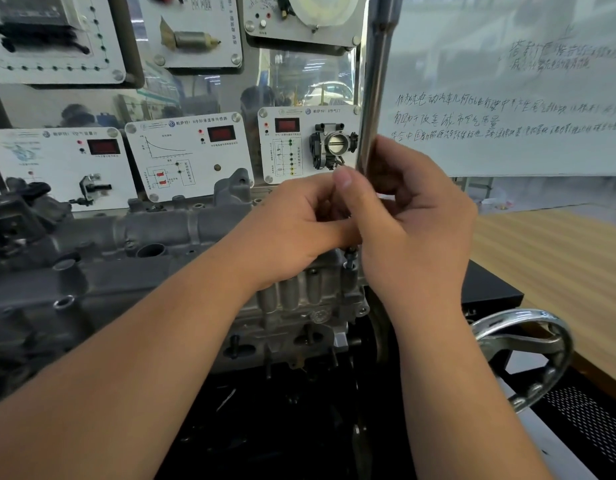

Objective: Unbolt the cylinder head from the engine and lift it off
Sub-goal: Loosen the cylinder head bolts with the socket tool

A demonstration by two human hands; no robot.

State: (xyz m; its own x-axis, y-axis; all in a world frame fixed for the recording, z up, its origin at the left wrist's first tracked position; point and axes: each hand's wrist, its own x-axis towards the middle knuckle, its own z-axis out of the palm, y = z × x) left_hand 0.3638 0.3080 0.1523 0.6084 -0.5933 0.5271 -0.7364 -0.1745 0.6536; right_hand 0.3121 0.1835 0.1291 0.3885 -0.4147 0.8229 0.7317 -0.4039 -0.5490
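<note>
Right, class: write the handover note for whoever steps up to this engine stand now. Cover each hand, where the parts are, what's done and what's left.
Left hand: fingers curled, meeting the right hand above the engine's right end; whatever it holds is hidden.
Right hand: fingers curled around a long bright metal bar that stands upright. A dark slim piece points down from under the hands towards the cylinder head; I cannot tell whether it is seated on a bolt.
Cylinder head: sits on the engine block, not lifted.
Done: cannot tell how many bolts are loose.
Left: check every bolt, finish unbolting, lift the head off.
</note>
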